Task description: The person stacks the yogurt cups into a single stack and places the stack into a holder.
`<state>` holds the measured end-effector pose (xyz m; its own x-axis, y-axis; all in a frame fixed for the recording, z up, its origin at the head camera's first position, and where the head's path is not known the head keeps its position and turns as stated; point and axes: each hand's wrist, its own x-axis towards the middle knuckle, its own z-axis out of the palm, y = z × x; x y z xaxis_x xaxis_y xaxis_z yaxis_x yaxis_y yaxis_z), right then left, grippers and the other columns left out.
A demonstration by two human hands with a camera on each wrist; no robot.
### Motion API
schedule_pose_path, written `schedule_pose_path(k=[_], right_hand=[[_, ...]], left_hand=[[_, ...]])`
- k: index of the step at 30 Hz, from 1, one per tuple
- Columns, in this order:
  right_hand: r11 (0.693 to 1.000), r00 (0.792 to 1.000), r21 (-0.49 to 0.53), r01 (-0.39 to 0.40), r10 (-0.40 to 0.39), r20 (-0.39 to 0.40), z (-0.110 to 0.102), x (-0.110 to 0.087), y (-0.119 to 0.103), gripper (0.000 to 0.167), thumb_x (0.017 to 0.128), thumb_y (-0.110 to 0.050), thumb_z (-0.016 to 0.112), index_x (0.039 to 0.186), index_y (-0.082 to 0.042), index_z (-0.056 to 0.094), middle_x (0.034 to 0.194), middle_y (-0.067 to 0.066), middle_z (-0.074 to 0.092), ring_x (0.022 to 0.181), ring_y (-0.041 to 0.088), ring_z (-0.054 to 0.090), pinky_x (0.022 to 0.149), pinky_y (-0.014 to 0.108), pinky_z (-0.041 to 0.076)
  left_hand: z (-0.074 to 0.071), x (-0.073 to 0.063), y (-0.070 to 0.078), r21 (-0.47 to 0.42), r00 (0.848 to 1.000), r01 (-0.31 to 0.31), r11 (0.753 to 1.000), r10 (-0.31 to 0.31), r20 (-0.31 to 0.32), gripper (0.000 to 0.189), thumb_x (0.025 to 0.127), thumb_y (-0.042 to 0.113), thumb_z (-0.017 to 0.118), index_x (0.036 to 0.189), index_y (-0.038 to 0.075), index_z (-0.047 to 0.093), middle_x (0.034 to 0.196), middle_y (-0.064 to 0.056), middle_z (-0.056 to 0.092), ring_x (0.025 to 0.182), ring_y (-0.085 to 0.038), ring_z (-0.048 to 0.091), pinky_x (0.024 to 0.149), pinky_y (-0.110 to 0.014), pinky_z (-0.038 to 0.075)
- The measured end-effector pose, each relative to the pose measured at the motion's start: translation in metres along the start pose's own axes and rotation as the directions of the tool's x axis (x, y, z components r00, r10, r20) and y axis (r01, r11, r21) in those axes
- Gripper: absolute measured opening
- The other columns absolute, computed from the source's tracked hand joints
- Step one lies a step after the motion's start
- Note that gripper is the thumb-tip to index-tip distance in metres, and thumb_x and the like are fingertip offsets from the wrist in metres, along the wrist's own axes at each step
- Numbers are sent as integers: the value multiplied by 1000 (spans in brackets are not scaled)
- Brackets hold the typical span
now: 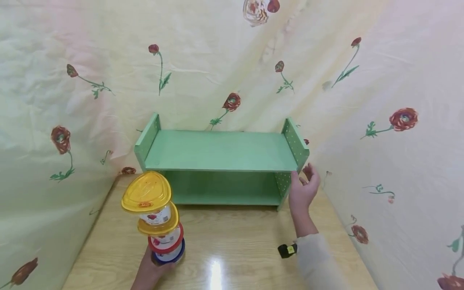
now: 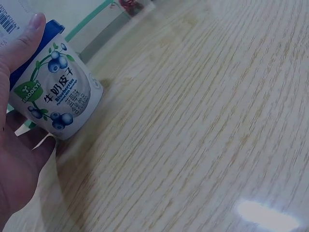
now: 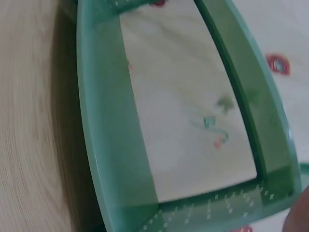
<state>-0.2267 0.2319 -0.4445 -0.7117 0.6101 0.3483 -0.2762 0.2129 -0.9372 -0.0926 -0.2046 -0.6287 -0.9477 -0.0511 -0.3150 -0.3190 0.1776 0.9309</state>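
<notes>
My left hand [image 1: 150, 268] grips the lowest of a stack of tubs, a white blueberry-print tub with a blue lid [image 2: 63, 92]. Its thumb lies along the lid's edge, fingers under the tub. Above it sit a red-lidded tub [image 1: 166, 239], a yellow-lidded tub [image 1: 159, 219] and, on top, another with a wide yellow lid [image 1: 146, 191]. The stack is just left of a green two-tier shelf [image 1: 221, 151]. My right hand [image 1: 304, 189] is at the shelf's right end, fingers loosely bent, thumb tip close to the side panel [image 3: 207, 212]; one fingertip shows beside its corner.
The shelf stands on a wood-grain table [image 1: 232, 233] against a flower-printed cloth wall [image 1: 203, 60], which also runs along both sides. A small black device [image 1: 287, 250] is at the right sleeve's cuff. Side panels rise above the upper tier at both ends.
</notes>
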Motion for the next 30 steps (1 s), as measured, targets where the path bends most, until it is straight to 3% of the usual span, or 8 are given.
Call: schedule_pose_path(k=[4, 11, 14, 22, 26, 30], right_hand=[[996, 985, -31, -84, 88, 145, -5, 19, 7, 57, 101, -18, 61, 153, -10, 39, 153, 12, 45, 141, 27, 42, 116, 41, 37], [982, 929, -69, -177, 189, 317, -7, 36, 23, 58, 106, -34, 50, 156, -8, 36, 156, 14, 41, 143, 27, 38, 119, 43, 31], [977, 919, -67, -201, 212, 333, -7, 37, 29, 59, 107, -37, 48, 157, -9, 34, 157, 12, 39, 145, 26, 35, 120, 43, 29], [987, 935, 33, -157, 138, 325, -4, 39, 42, 53, 109, -27, 43, 158, -9, 32, 159, 11, 38, 147, 24, 32, 122, 38, 25], [991, 946, 39, -128, 110, 305, -2, 41, 46, 52, 109, -25, 41, 158, -9, 33, 159, 11, 38, 147, 24, 30, 123, 38, 23], [990, 934, 4, -144, 135, 331, -1, 42, 48, 54, 109, -28, 40, 159, -12, 29, 161, 8, 34, 149, 23, 28, 123, 38, 22]], left_hand=[[0, 0, 0, 14, 1000, -9, 1000, 9, -8, 115, 71, 36, 92, 157, 16, 18, 153, -18, 39, 140, -46, 37, 111, -65, 34], [4, 5, 1, -18, 999, -16, 1000, 15, -28, 118, 66, 35, 95, 157, 18, 21, 152, -16, 42, 138, -44, 41, 110, -66, 35], [7, 4, 0, -12, 998, 14, 1000, -14, -56, 123, 63, 41, 95, 158, 18, 20, 152, -16, 42, 138, -45, 40, 109, -68, 34], [18, 5, 2, 37, 995, 51, 998, -47, -89, 133, 59, 50, 93, 160, 13, 15, 155, -22, 35, 141, -51, 32, 110, -70, 30], [23, 5, 3, 62, 994, 24, 998, -17, -105, 130, 61, 50, 93, 159, 12, 17, 154, -23, 37, 140, -51, 34, 110, -69, 32], [25, 4, 2, 80, 991, 3, 997, 7, -131, 126, 63, 47, 94, 158, 10, 19, 152, -24, 40, 138, -50, 37, 110, -68, 33]])
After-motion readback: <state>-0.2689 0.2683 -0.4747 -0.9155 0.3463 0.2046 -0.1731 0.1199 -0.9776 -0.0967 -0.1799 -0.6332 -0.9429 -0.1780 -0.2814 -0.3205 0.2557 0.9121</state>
